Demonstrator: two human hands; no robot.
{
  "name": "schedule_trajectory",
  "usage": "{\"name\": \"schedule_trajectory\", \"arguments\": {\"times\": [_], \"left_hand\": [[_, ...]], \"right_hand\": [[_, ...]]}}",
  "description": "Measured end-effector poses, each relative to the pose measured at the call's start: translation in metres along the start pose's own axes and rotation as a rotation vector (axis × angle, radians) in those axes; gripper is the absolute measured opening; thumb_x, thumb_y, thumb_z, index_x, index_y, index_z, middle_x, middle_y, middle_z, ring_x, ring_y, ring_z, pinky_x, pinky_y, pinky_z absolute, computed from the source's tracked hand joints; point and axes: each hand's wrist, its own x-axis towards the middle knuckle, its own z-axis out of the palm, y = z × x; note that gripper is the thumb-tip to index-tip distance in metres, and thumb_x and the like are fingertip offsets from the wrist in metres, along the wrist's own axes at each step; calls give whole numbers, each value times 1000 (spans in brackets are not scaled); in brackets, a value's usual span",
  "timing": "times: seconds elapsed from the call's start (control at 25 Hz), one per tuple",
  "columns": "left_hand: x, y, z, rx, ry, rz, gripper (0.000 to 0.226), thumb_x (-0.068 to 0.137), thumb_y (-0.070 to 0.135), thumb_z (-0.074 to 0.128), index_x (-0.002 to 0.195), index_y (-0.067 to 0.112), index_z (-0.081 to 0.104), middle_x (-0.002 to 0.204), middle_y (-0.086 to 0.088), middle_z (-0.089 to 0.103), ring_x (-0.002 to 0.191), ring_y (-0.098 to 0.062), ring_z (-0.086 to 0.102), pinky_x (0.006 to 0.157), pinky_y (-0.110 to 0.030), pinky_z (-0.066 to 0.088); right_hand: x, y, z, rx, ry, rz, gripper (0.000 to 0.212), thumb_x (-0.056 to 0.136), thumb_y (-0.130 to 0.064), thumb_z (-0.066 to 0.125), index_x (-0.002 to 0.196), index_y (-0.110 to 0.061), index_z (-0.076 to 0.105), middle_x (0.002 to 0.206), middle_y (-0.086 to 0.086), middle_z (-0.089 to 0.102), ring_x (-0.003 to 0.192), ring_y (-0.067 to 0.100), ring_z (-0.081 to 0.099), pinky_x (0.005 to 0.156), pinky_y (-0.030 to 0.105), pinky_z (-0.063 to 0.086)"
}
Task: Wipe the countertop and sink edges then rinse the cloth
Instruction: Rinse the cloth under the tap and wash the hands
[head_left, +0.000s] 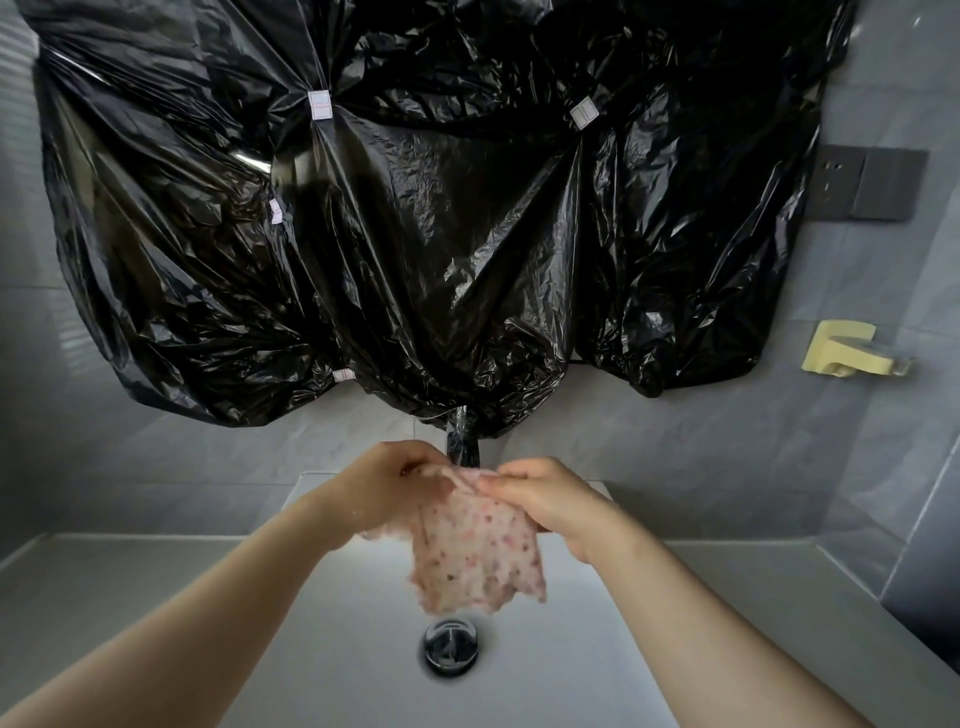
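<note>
A pink speckled cloth (478, 556) hangs over the white sink basin (582, 649), just below the chrome faucet (461, 441). My left hand (387, 491) grips its upper left edge. On the other side, my right hand (550, 501) pinches the upper right edge. The two hands are close together under the spout, and the cloth droops loosely toward the round chrome drain (450, 648). Whether water is running, I cannot tell.
The grey countertop (119, 587) flanks the basin on both sides. Black plastic sheeting (415, 208) covers the wall above the faucet. A dark socket panel (865, 183) and a yellow wall holder (847, 349) are on the right wall.
</note>
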Motion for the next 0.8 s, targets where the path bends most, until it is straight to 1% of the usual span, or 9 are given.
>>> {"name": "schedule_trajectory", "arguments": {"times": [0.08,0.16,0.24,0.36,0.44,0.56,0.64,0.72,0.8], "left_hand": [[6,-11,-2,502,158,126,22,90,40,48,107,37,63,111,9,56,111,-19,49,95,-36,39],[4,-12,2,681,305,171,30,95,37,42,121,37,57,115,3,49,113,-23,43,97,-35,36],[2,-9,5,600,317,163,31,96,26,42,122,27,58,106,-1,51,101,-23,51,83,-27,40],[6,-6,4,257,261,-1,18,90,11,49,100,16,63,86,-2,57,76,-20,53,65,-26,42],[8,-7,-2,-81,258,-157,12,84,5,59,82,17,59,81,-7,57,72,-23,54,71,-35,49],[6,-11,-10,-377,145,-261,19,79,0,67,80,16,56,90,-10,55,81,-27,55,80,-41,50],[5,-15,-17,-291,107,-260,16,78,6,71,82,17,61,94,-7,57,87,-25,56,83,-39,50],[6,-17,-23,-84,147,-230,9,76,15,73,78,18,65,91,-5,61,88,-23,58,77,-34,51],[6,-19,-31,53,173,-245,14,77,26,73,73,15,65,83,-3,61,83,-19,57,70,-27,45]], "right_hand": [[4,4,-1,0,83,-42,15,89,-21,62,75,-17,60,77,0,58,72,12,51,67,23,39],[4,5,0,-28,176,-89,15,85,-17,66,75,-17,56,75,-3,53,68,10,46,63,22,36],[7,8,-1,-83,273,-110,25,82,-15,70,69,-17,48,67,-5,47,62,10,41,59,22,34],[11,10,-5,26,291,-70,33,85,-14,66,68,-18,38,66,1,49,62,16,47,67,28,41],[11,11,-7,169,241,-24,27,89,-11,62,75,-17,40,69,4,55,62,17,53,70,32,47],[7,12,-10,316,153,14,11,94,-12,54,90,-21,51,72,4,54,63,16,51,63,31,48],[6,13,-11,202,215,-10,11,97,-20,50,88,-24,55,77,2,53,64,15,49,59,29,45],[3,13,-13,-58,274,-91,14,94,-30,54,83,-23,58,79,-4,54,66,12,48,53,23,43],[-3,13,-16,-193,135,-136,17,87,-35,64,76,-23,61,69,-8,52,60,7,46,46,19,38]]}}
